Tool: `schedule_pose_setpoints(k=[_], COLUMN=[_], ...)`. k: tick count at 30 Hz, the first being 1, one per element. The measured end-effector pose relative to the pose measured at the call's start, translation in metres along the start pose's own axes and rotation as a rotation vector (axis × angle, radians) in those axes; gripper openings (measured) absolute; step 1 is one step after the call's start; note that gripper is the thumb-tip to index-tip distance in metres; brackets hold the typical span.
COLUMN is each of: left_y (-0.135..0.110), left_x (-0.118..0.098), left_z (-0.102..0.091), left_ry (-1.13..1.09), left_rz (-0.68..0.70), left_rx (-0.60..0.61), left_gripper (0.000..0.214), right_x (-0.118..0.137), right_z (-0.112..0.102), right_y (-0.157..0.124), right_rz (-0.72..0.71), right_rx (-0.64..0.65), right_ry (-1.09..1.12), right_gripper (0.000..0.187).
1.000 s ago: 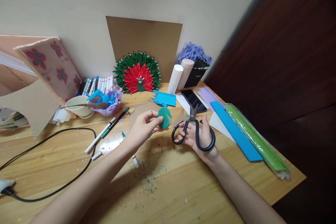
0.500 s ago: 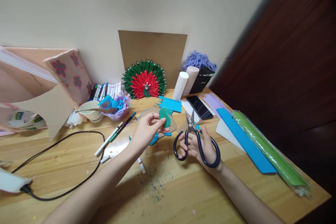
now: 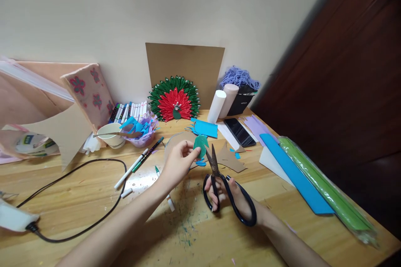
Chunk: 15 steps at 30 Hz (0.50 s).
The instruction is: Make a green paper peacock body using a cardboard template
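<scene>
Between thumb and fingers, my left hand pinches a small rounded green piece. My right hand has its fingers through the black handles of a pair of scissors. The scissor blades are parted and point up, close to the right edge of the green piece. Behind my left hand lies a brown cardboard shape, partly hidden, with blue cut paper by it. Cardboard scraps lie just right of the blades.
A red and green peacock craft leans on a cardboard sheet. Left are markers, a paper cup, a basket of paper bits and a black cable. Right are a phone, blue sheet and green roll.
The scissors have moved left and tilted toward the green piece, uncovering the cardboard scraps. My left hand has kept its pinch and shifted slightly. The whole view has shifted a little.
</scene>
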<state>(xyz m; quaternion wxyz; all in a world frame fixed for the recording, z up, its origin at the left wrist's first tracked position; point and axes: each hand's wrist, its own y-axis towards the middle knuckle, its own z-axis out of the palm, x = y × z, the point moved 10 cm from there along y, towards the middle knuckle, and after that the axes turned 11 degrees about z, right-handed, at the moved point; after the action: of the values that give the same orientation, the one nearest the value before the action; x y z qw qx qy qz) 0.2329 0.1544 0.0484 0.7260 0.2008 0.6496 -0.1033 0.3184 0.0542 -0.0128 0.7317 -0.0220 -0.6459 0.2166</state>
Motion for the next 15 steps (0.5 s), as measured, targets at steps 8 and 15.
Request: schedule_pose_setpoints(k=[8,15], left_y=[-0.011,-0.017], left_x=[0.011,0.011], left_z=[0.008,0.027], left_ry=[-0.142,-0.181], left_rz=[-0.252,-0.185], left_rx=[-0.026,0.065], left_gripper=[0.03,0.026], right_x=[0.005,0.018], right_z=[-0.036,-0.034], right_y=[0.013,0.006], right_rz=[0.034,-0.152], right_rx=[-0.343,-0.39], right_ry=[0.262,0.152], right_gripper=[0.056,0.036])
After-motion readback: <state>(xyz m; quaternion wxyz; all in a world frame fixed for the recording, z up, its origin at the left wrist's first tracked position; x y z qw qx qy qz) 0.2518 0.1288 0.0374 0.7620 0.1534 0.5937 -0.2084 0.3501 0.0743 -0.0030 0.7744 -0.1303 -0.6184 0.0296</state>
